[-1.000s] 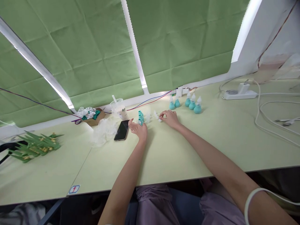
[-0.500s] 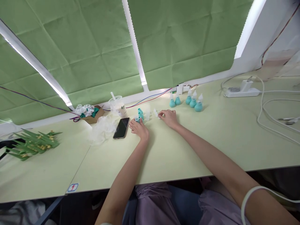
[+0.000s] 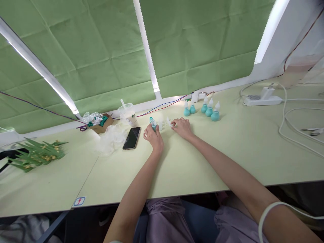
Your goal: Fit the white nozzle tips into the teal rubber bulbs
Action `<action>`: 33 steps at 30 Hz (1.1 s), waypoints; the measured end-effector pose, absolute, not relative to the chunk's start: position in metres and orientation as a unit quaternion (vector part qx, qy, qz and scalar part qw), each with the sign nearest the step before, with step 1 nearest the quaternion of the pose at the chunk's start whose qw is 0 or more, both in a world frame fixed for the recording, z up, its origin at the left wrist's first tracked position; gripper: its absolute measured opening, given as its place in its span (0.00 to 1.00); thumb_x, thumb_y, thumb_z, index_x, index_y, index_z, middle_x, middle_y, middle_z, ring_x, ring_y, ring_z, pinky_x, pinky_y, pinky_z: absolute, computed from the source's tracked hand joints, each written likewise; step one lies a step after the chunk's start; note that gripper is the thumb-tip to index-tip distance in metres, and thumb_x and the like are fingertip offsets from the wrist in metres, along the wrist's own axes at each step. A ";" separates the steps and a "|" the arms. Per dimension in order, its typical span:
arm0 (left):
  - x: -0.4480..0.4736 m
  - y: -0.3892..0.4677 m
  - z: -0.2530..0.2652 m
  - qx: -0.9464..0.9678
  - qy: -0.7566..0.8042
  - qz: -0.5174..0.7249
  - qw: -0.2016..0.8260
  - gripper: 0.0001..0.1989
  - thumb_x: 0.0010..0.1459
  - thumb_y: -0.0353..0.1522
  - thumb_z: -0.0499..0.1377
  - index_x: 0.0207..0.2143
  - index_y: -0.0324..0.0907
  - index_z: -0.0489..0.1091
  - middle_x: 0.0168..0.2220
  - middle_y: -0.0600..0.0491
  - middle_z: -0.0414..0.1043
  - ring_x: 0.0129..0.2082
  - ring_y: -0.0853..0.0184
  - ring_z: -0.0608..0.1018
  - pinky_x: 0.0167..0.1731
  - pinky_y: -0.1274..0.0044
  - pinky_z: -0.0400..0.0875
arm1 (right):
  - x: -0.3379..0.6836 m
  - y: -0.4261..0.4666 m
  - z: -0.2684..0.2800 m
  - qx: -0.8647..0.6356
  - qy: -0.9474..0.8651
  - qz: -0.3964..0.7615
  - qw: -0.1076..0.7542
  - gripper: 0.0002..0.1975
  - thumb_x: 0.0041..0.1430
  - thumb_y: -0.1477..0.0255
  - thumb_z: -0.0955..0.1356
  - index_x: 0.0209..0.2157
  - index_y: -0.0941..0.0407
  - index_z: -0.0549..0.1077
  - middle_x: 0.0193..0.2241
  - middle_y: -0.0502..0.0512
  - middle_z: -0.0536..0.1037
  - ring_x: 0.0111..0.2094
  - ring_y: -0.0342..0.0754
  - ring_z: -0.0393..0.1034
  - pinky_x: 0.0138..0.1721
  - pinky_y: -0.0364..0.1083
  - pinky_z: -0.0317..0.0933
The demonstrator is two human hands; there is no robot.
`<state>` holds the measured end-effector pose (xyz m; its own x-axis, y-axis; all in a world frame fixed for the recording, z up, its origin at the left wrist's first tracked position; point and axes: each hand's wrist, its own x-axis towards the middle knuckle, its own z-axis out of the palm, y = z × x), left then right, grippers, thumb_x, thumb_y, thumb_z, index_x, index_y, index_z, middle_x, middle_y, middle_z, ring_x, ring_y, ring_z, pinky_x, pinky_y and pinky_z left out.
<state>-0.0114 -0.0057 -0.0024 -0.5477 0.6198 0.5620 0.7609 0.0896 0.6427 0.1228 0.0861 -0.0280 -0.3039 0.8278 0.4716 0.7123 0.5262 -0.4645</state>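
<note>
My left hand (image 3: 153, 136) is closed around a teal squeeze bulb (image 3: 154, 126), its open neck facing up. Just behind that bulb stands another teal bulb (image 3: 151, 119), partly hidden. My right hand (image 3: 182, 128) is bent low over the table, thumb and fingertips pinched on a small translucent nozzle tip (image 3: 169, 121). More clear tips (image 3: 160, 125) stand between the two hands. Farther back on the right are several teal bulbs (image 3: 209, 111) with pointed clear tips fitted on them, standing upright.
A phone (image 3: 132, 138) lies left of my left hand, beside crumpled clear plastic bags (image 3: 111, 140). Behind them are a drink cup with a straw (image 3: 130, 116) and a cardboard box (image 3: 101, 125). Green plants (image 3: 37, 155) lie far left; a power strip (image 3: 263, 100) and white cables sit right.
My left hand has shifted slightly right and its fingers have closed around a teal bulb. My right hand stays nearly in place at the clear tip.
</note>
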 end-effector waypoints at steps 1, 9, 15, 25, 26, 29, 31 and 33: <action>-0.011 -0.005 -0.003 -0.478 -0.729 -0.486 0.065 0.16 0.65 0.40 0.45 0.50 0.42 0.62 0.48 0.47 0.70 0.53 0.60 0.66 0.56 0.64 0.49 | 0.123 0.086 -0.028 -0.479 -0.805 0.074 0.341 0.07 0.55 0.70 0.67 0.38 0.52 0.74 0.38 0.51 0.76 0.44 0.47 0.63 0.41 0.46 0.44; -0.011 -0.005 -0.001 -0.502 -0.721 -0.476 0.033 0.15 0.64 0.39 0.47 0.48 0.43 0.63 0.46 0.48 0.71 0.49 0.61 0.67 0.53 0.67 0.54 | 0.120 0.088 -0.030 -0.465 -0.809 0.092 0.347 0.05 0.57 0.71 0.66 0.36 0.51 0.74 0.37 0.48 0.77 0.43 0.45 0.65 0.43 0.47 0.43; -0.010 -0.006 -0.001 -0.517 -0.722 -0.459 0.037 0.15 0.64 0.39 0.47 0.48 0.43 0.64 0.46 0.48 0.71 0.49 0.61 0.67 0.53 0.67 0.55 | 0.120 0.088 -0.032 -0.458 -0.816 0.080 0.342 0.09 0.57 0.71 0.66 0.41 0.52 0.72 0.38 0.51 0.77 0.44 0.47 0.65 0.43 0.47 0.44; -0.017 -0.002 -0.006 -0.580 -0.668 -0.467 0.014 0.18 0.62 0.41 0.51 0.49 0.42 0.67 0.45 0.47 0.73 0.45 0.61 0.73 0.48 0.71 0.63 | 0.120 0.064 0.002 -0.363 -0.768 0.135 0.509 0.15 0.61 0.61 0.63 0.45 0.52 0.72 0.40 0.50 0.75 0.33 0.40 0.67 0.42 0.43 0.53; -0.017 -0.003 -0.006 -0.581 -0.664 -0.470 0.012 0.18 0.61 0.41 0.51 0.49 0.42 0.67 0.44 0.47 0.73 0.44 0.61 0.73 0.46 0.71 0.64 | 0.118 0.062 0.006 -0.348 -0.767 0.155 0.517 0.14 0.61 0.60 0.63 0.43 0.53 0.72 0.39 0.49 0.75 0.32 0.39 0.67 0.42 0.43 0.54; -0.017 -0.004 -0.004 -0.582 -0.653 -0.485 0.004 0.18 0.62 0.43 0.50 0.46 0.42 0.68 0.39 0.48 0.74 0.39 0.62 0.74 0.42 0.72 0.65 | 0.112 0.055 0.009 -0.330 -0.761 0.178 0.529 0.14 0.59 0.60 0.65 0.40 0.54 0.73 0.38 0.49 0.75 0.31 0.39 0.68 0.42 0.42 0.56; -0.015 -0.005 -0.002 -0.590 -0.640 -0.492 -0.026 0.19 0.63 0.44 0.47 0.43 0.42 0.69 0.34 0.50 0.73 0.34 0.65 0.74 0.37 0.75 0.66 | 0.108 0.051 0.009 -0.334 -0.760 0.162 0.534 0.13 0.59 0.61 0.65 0.40 0.55 0.72 0.38 0.50 0.75 0.30 0.40 0.67 0.42 0.42 0.56; -0.013 -0.006 0.000 -0.605 -0.617 -0.498 -0.070 0.20 0.65 0.44 0.44 0.41 0.42 0.69 0.31 0.51 0.72 0.30 0.68 0.74 0.33 0.77 0.67 | 0.106 0.047 0.008 -0.345 -0.765 0.128 0.529 0.13 0.61 0.61 0.63 0.37 0.55 0.73 0.39 0.52 0.75 0.31 0.40 0.67 0.43 0.43 0.56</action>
<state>-0.0129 -0.0064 -0.0004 -0.2578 0.8165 0.5166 0.6774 -0.2285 0.6992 0.1063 0.0471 0.0081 -0.2024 0.6629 0.7209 0.3923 0.7293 -0.5605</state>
